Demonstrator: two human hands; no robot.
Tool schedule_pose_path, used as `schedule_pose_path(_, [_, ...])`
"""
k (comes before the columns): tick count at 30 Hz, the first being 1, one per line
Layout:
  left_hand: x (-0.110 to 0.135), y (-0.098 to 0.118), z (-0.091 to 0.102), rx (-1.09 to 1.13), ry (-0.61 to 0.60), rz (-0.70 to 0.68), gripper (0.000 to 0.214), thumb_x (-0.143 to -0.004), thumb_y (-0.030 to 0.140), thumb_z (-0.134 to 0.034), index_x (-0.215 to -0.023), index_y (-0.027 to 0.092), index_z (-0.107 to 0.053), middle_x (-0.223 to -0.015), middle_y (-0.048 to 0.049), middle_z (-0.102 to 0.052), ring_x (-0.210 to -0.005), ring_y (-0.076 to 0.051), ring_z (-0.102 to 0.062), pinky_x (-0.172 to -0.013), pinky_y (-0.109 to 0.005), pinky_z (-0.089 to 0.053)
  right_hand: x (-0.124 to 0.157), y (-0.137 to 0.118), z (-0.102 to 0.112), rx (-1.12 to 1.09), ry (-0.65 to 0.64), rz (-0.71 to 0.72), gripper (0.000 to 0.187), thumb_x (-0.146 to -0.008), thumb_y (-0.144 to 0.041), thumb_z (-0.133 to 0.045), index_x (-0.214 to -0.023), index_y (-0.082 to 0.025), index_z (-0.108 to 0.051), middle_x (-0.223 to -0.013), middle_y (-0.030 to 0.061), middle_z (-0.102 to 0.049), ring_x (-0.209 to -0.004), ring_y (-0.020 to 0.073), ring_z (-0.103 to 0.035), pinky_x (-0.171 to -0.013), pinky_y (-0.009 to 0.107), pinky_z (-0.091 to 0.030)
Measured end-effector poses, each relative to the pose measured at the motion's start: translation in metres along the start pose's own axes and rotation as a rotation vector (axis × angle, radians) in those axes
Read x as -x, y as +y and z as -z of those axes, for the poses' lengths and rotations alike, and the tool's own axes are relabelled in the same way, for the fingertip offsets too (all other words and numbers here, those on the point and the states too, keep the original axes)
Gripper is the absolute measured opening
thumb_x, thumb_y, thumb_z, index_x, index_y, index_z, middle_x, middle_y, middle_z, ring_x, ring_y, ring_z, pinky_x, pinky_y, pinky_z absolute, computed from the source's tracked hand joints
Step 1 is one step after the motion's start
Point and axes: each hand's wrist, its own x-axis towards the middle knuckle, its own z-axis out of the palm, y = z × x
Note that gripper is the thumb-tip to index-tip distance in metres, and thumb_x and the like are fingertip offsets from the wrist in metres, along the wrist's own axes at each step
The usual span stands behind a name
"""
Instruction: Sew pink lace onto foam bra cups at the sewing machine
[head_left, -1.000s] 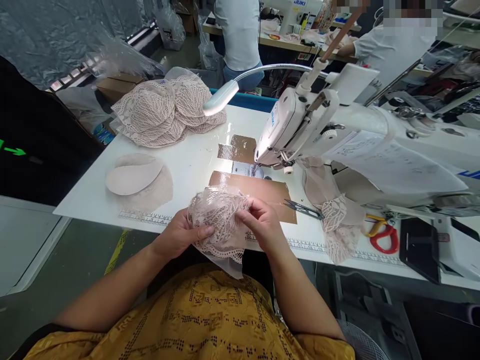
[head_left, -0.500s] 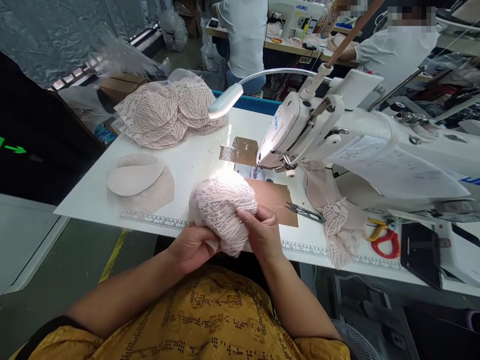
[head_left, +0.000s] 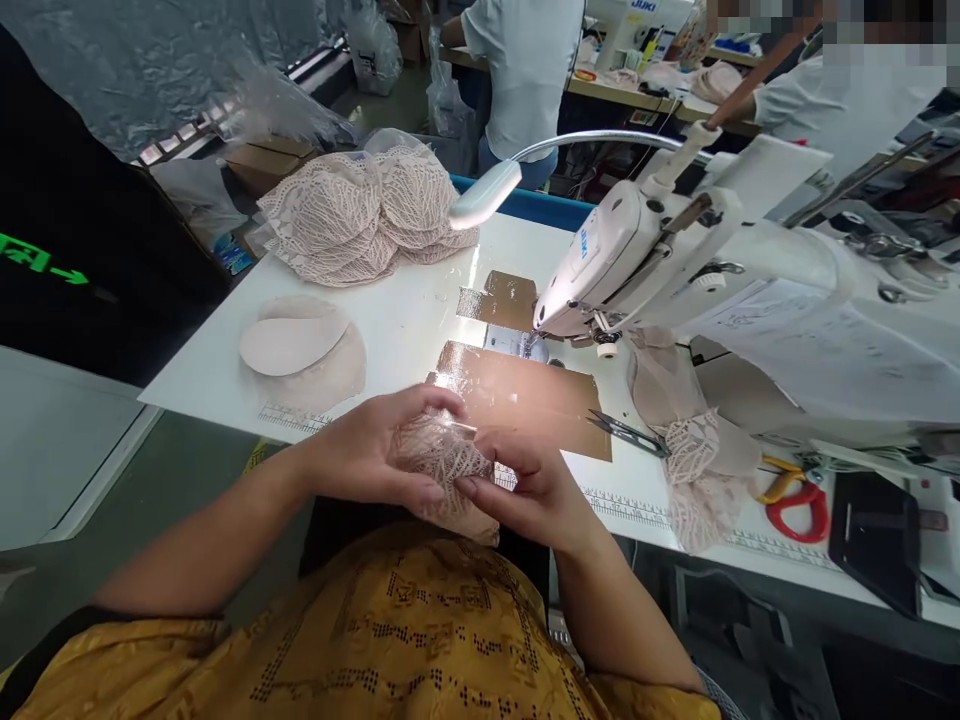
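A pale pink lace bra cup (head_left: 444, 470) is bunched between my two hands at the near edge of the white sewing table (head_left: 405, 330). My left hand (head_left: 371, 450) curls over its top and left side, fingers closed on the lace. My right hand (head_left: 525, 490) pinches its right edge from below. The white sewing machine (head_left: 637, 250) has its needle area just beyond my hands, above brown taped patches (head_left: 525, 375). Small thread snips (head_left: 630, 432) lie to the right of my right hand.
A heap of lace cups (head_left: 360, 215) sits at the table's far left, flat foam pads (head_left: 300, 350) nearer. Lace pieces (head_left: 690, 450) hang under the machine arm; red-handled scissors (head_left: 799, 500) and a black device (head_left: 874, 540) lie right. A gooseneck lamp (head_left: 487, 190) shines down. Other people work behind.
The lace cup was spread, then rounded up above the table edge; now it is squeezed small and low between both hands, with my left hand moved over its top.
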Motion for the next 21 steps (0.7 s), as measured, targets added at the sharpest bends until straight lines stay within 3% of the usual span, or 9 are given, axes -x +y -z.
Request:
schedule_pose_path(2, [-0.006, -0.003, -0.005, 0.076, -0.106, 0.099, 0.040, -0.080, 0.032, -0.073, -0.114, 0.017, -0.061, -0.102, -0.0048, -0.063, -0.091, -0.019, -0.061, -0.078, -0.028, -0.050, -0.001, -0.003, -0.004, 0.068, 0.021, 0.007, 0.005, -0.086, -0.022, -0.063, -0.081, -0.021, -0.065, -0.079, 0.0005, -0.066, -0.073, 0.0137, -0.060, -0.069, 0.027, -0.049])
schedule_pose_path(4, [-0.010, -0.006, -0.011, 0.112, -0.099, 0.138, 0.024, -0.083, 0.032, -0.069, -0.099, 0.014, -0.063, -0.083, -0.0002, -0.059, -0.073, -0.013, -0.056, -0.064, -0.022, -0.045, -0.002, -0.003, -0.006, 0.109, 0.085, 0.000, 0.002, -0.086, -0.023, -0.065, -0.086, -0.021, -0.066, -0.084, 0.0011, -0.069, -0.077, 0.0140, -0.063, -0.072, 0.027, -0.050])
schedule_pose_path(6, [-0.011, -0.008, -0.016, 0.087, -0.066, 0.141, 0.019, -0.083, 0.030, -0.068, -0.092, 0.013, -0.063, -0.075, 0.0022, -0.055, -0.067, -0.010, -0.050, -0.060, -0.020, -0.040, -0.002, -0.001, -0.008, 0.147, 0.175, -0.004, 0.003, -0.084, -0.024, -0.068, -0.084, -0.021, -0.066, -0.086, 0.0010, -0.069, -0.078, 0.0139, -0.063, -0.072, 0.027, -0.050])
schedule_pose_path(13, [-0.012, -0.006, -0.015, 0.134, -0.087, 0.107, 0.027, -0.083, 0.035, -0.069, -0.100, 0.014, -0.065, -0.083, 0.0002, -0.058, -0.073, -0.012, -0.052, -0.065, -0.022, -0.042, -0.007, 0.003, -0.014, 0.303, 0.423, -0.029, 0.017, -0.082, -0.017, -0.064, -0.066, -0.020, -0.059, -0.072, -0.0012, -0.066, -0.065, 0.0113, -0.060, -0.060, 0.024, -0.045])
schedule_pose_path(21, [-0.021, -0.007, -0.008, 0.277, -0.087, 0.203, 0.031, -0.085, 0.038, -0.067, -0.102, 0.013, -0.064, -0.087, -0.0023, -0.062, -0.077, -0.013, -0.057, -0.068, -0.023, -0.046, -0.010, 0.002, -0.012, 0.293, 0.482, -0.074, 0.019, -0.078, -0.016, -0.063, -0.061, -0.020, -0.056, -0.068, -0.0016, -0.067, -0.059, 0.0103, -0.057, -0.054, 0.022, -0.043])
